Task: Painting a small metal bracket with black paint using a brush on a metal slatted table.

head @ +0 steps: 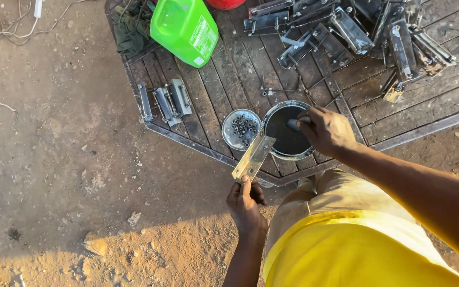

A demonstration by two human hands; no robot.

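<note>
The left hand (245, 202) pinches the near end of a flat, pale metal strip (254, 155), thumb on top and fingers curled beneath, so the strip slants up and away with its far end reaching over the rim of a round tin of black liquid (288, 130). The right hand (326, 130) is closed around a small dark-handled tool (295, 124) whose tip sits inside the tin; what kind of tool it is cannot be told. The tin stands near the front edge of an octagonal table of worn wooden planks in a metal frame (426, 111). Just left of the tin, touching it, lies a round silver lid holding small nuts (240, 128). Farther left rest three short metal brackets (166, 101), behind them a bright green plastic jerrycan (185, 27), and at the back right a heap of similar dark metal brackets (357, 29).
</note>
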